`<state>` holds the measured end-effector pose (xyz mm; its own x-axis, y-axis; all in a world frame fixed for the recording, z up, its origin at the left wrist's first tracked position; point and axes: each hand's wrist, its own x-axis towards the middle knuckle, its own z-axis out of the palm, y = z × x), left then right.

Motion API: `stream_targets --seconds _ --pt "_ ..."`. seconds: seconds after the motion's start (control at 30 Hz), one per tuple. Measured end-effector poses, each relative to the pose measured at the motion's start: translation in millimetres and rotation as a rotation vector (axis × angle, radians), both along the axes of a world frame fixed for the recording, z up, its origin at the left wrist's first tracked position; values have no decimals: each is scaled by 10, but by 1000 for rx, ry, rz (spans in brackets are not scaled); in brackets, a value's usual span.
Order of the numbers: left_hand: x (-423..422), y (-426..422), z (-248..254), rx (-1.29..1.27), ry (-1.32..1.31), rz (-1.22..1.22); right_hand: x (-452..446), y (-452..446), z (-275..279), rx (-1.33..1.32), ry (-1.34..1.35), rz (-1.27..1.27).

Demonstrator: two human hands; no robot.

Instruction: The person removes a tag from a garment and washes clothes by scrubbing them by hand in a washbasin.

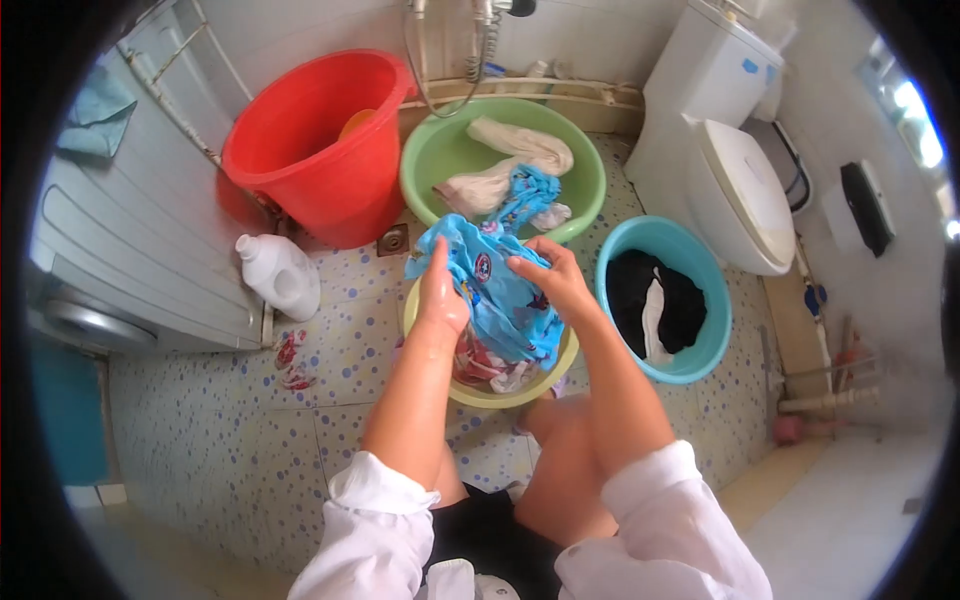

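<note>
A wet blue printed garment (500,300) is stretched between my two hands above a yellow basin (482,398). My left hand (440,285) grips its left side, thumb on top. On the right, my right hand (555,278) pinches the cloth near its upper edge. Red and white laundry (485,365) lies in the yellow basin, partly covered by the hanging garment. Just beyond stands a green basin (425,170), where white cloth (520,150) and another bunched blue printed cloth (530,195) rest. Whether the two blue cloths are joined is hard to see.
A turquoise basin (718,340) with dark clothes (685,305) and a white strip stands right, near the toilet (745,190). At left are a large red bucket (330,190), a white jug (280,275) and a washing machine (150,250). A shower hose (490,45) hangs at the back wall.
</note>
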<state>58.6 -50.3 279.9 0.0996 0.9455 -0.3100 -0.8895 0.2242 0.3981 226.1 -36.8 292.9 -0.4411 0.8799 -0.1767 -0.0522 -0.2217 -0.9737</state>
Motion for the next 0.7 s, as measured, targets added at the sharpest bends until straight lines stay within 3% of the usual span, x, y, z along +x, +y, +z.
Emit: stream_targets --seconds 0.07,0.1,0.13,0.17,0.2,0.27,0.3,0.33,0.4,0.43,0.47,0.5,0.6,0.63,0.7 --pt "-11 41 -185 -108 92 77 -345 -245 179 563 -406 -258" --pt "-11 35 -331 7 375 108 -523 -412 266 912 -470 -276" --pt "4 31 -403 123 658 133 -633 -556 297 1086 -523 -165" --pt "66 -9 -12 290 351 -101 -729 -573 251 1137 -553 -122" --pt "125 -8 -144 283 351 -102 -772 -588 183 1182 -586 -76" --pt "280 -39 -493 -23 -114 -5 -766 -273 122 796 -751 -492" --pt "356 -179 43 -128 56 52 -692 -111 179 648 -547 -644" --pt "354 -163 42 -125 56 50 -571 -25 181 741 -705 -670" --pt "316 -124 -33 -251 311 -10 -644 -105 15 624 -726 -650" --pt "232 -52 -338 -178 175 -69 -718 -228 -20 694 -640 -573" --pt "90 -75 -587 177 -307 -224 -820 -362 -21 761 -551 -500" --pt "86 -31 -825 170 -308 -239 -916 -463 -13 832 -384 -451" --pt "233 -38 -522 -214 126 -23 -727 -135 -178 776 -510 -554" --pt "330 -127 -204 -298 102 -47 -577 21 -214 544 -525 -620" --pt "364 -110 -294 -266 102 -112 -362 145 -405 547 -664 -580"
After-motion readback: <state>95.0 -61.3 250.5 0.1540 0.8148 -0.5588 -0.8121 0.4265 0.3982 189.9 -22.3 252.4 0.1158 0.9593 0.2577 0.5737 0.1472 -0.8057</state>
